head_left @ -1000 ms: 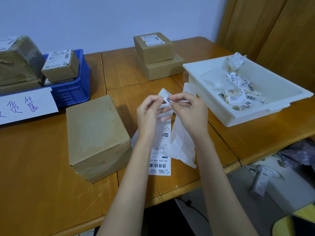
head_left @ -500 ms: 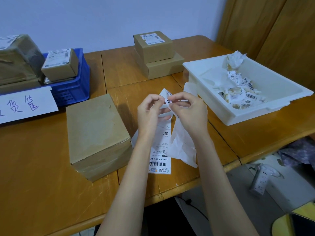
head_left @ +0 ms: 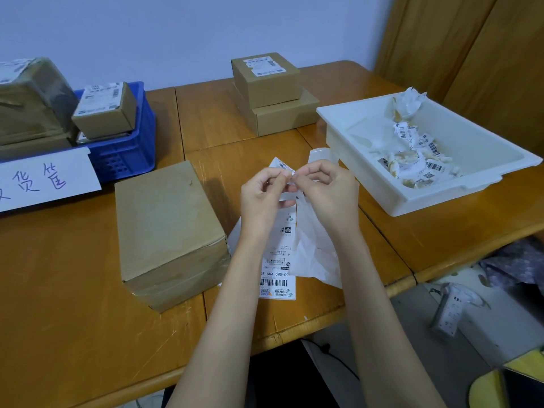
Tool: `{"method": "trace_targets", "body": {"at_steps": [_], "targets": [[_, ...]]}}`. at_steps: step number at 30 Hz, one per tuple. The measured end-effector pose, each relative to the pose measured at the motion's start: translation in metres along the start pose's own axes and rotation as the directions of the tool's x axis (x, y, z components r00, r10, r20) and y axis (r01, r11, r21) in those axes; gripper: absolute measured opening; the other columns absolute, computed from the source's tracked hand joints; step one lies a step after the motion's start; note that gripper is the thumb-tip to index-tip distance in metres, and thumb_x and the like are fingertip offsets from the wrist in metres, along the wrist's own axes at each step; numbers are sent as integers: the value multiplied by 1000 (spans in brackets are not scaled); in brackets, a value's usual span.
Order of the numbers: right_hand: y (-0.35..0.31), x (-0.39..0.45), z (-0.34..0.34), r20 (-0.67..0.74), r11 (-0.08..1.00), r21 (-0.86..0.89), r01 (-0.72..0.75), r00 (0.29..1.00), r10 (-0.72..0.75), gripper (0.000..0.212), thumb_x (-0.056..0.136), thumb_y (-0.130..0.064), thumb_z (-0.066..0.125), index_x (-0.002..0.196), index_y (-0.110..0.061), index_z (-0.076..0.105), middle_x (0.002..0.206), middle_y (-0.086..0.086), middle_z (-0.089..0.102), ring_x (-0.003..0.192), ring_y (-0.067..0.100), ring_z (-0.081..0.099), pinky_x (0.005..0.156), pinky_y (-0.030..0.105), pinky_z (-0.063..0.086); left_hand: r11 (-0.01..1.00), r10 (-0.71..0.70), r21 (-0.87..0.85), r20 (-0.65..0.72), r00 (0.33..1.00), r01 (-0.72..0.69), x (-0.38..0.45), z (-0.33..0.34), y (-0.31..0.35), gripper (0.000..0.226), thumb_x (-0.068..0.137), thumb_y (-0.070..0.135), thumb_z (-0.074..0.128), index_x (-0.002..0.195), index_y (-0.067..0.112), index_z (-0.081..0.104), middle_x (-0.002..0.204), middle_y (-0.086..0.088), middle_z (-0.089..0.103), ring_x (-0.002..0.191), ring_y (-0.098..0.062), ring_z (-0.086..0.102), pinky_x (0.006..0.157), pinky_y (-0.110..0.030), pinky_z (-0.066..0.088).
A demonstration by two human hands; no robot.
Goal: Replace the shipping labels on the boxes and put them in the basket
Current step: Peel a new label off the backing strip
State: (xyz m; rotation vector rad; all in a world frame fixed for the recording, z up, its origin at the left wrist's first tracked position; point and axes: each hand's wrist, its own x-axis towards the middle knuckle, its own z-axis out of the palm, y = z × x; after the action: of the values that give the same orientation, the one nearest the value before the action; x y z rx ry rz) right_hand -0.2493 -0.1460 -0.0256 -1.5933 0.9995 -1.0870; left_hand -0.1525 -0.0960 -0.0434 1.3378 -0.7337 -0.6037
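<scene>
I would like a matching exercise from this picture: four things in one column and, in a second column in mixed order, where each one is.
Things:
1. new label
2. plain box
3. crumpled old labels
4. small labelled box

Places:
A. in the blue basket
B. in the white tray
C. on the table, left of the hands
D. held up by both hands, left hand and right hand pinching its top

Pairs: 1-D, 2-C, 3-B, 4-A
</scene>
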Motion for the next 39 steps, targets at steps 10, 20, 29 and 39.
{"method": "trace_targets", "body": {"at_steps": [10,20,29,39], "targets": [[-1,-3,-4,25,998,59,21,999,-23,4,83,-13,73,80,-10,72,64,-4,71,65,6,70,66,19,52,999,6,54,1,1000,-6,0,-1,-1,16,97,10,60,98,0,72,71,6,68,69,-2,66,64,-21,58],[1,-4,-2,0,997,4,81,997,-81,17,85,-6,66,73,-18,68,58,-15,67,63,0,67,65,18,54,990,37,140,-9,999,-35,1,5,-4,14,98,11,59,88,8,68,71,-1,65,65,-3,66,62,-21,54],[11,8,-2,-99,996,11,-86,991,87,20,95,-16,54,77,-24,58,80,-3,68,76,11,65,71,29,54,992,-127,-4,-128,984,128,-2,9,-3,13,106,13,42,99,9,53,58,4,65,51,-5,61,51,-17,46],[12,15,-17,-40,827,416,-380,900,433,15,100,-11,45,92,-4,56,65,9,51,38,6,47,40,19,38,778,-464,-604,-362,809,176,9,-3,10,7,105,3,34,106,2,41,67,-2,56,45,-6,66,53,-17,54]]}}
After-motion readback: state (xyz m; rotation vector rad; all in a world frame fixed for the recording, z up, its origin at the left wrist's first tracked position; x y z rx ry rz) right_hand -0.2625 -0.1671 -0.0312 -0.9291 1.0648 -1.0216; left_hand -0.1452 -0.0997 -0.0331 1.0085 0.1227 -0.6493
